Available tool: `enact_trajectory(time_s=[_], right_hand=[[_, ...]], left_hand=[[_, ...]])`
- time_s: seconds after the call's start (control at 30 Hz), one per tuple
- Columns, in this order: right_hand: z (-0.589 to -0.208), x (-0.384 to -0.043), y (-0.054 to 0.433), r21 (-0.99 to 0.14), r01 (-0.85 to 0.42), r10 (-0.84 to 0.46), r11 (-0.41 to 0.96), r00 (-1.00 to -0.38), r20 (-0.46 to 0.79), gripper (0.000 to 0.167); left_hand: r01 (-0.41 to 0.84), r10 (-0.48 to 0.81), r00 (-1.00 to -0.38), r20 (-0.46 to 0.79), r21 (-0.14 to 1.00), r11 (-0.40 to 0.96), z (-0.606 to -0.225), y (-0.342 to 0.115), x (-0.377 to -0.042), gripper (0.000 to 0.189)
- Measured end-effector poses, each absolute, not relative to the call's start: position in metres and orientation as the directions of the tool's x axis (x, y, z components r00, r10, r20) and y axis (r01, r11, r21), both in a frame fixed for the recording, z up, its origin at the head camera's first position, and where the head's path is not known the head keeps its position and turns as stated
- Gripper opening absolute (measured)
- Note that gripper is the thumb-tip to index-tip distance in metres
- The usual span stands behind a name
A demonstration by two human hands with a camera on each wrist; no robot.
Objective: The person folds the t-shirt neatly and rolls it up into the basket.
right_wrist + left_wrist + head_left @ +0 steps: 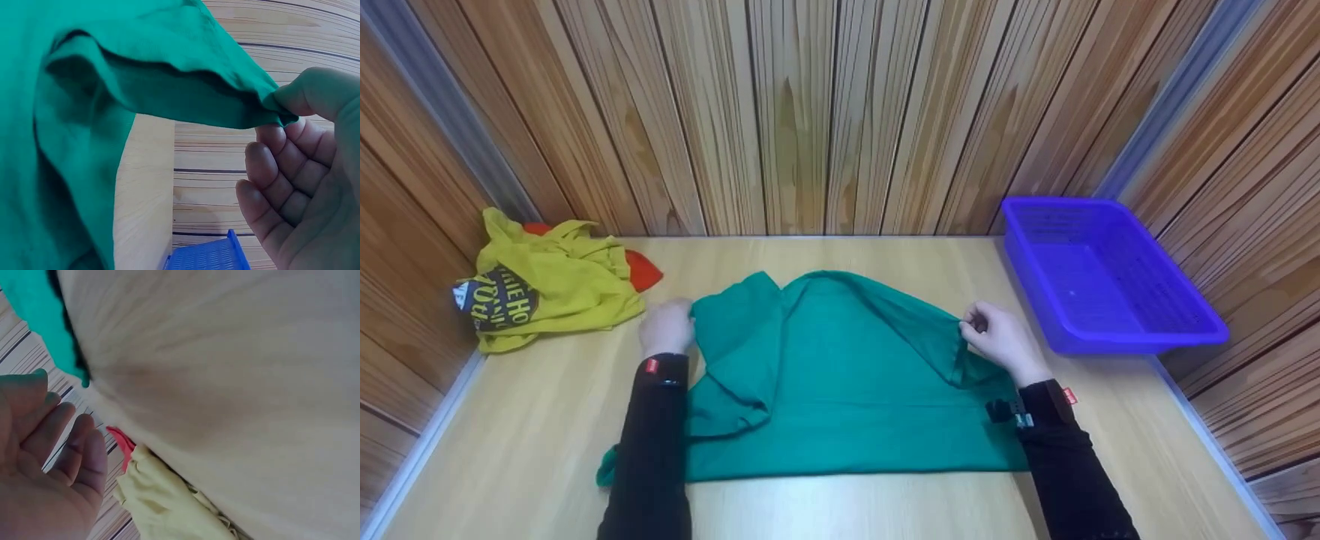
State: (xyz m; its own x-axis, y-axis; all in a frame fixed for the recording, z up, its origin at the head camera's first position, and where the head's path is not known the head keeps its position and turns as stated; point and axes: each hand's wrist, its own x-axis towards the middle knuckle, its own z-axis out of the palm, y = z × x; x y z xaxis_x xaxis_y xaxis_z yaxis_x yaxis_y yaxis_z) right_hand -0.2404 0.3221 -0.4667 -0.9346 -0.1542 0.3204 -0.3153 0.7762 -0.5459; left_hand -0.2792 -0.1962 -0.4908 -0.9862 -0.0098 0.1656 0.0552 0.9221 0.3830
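Note:
A green shirt (855, 367) lies spread and partly folded on the table, its upper edge raised in an arch and its left part rumpled. My right hand (1005, 337) pinches the shirt's upper right edge between thumb and fingertips. In the right wrist view that thumb (315, 93) presses on the cloth, and the other fingers curl loosely below. By the shirt's left edge is my left hand (666, 330). The left wrist view shows its fingers (93, 461) loosely bent, with a gap between them and the green cloth (42, 320). The left forearm hides part of the shirt.
A yellow garment (574, 281) with dark print is heaped at the back left, over a red cloth (643, 270). At the back right stands a purple plastic basket (1110, 341). Wood-patterned walls (810, 120) enclose the table (525, 435) at the back and both sides.

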Motion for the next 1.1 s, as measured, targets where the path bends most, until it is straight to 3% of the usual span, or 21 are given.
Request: enact_trajectory(time_s=[0.2, 0.43, 0.77, 0.87, 1.1], right_hand=[[-0.471, -0.241, 0.32, -0.565, -0.33, -0.179, 0.756, -0.935, 0.306, 0.008], [-0.47, -0.241, 0.319, -0.563, -0.325, -0.175, 0.76, -0.936, 0.305, 0.009], [-0.47, -0.242, 0.321, -0.585, -0.314, -0.179, 0.748, -0.944, 0.278, 0.009], [-0.47, -0.243, 0.323, -0.575, -0.316, -0.182, 0.755, -0.943, 0.279, 0.008], [-0.467, -0.244, 0.326, -0.543, -0.311, -0.172, 0.78, -0.941, 0.291, 0.005]], left_hand=[[0.004, -0.025, -0.997, 0.068, 0.395, 0.919, -0.493, -0.193, -0.279, 0.022], [-0.004, -0.051, -0.993, 0.109, 0.394, 0.919, -0.495, -0.187, -0.281, 0.018], [-0.16, -0.128, -0.987, -0.101, 0.463, 0.872, -0.487, -0.184, -0.272, 0.019], [-0.15, -0.092, -0.986, -0.142, 0.476, 0.866, -0.482, -0.183, -0.269, 0.016], [-0.046, -0.013, -0.996, -0.086, 0.396, 0.917, -0.477, -0.183, -0.266, 0.012]])
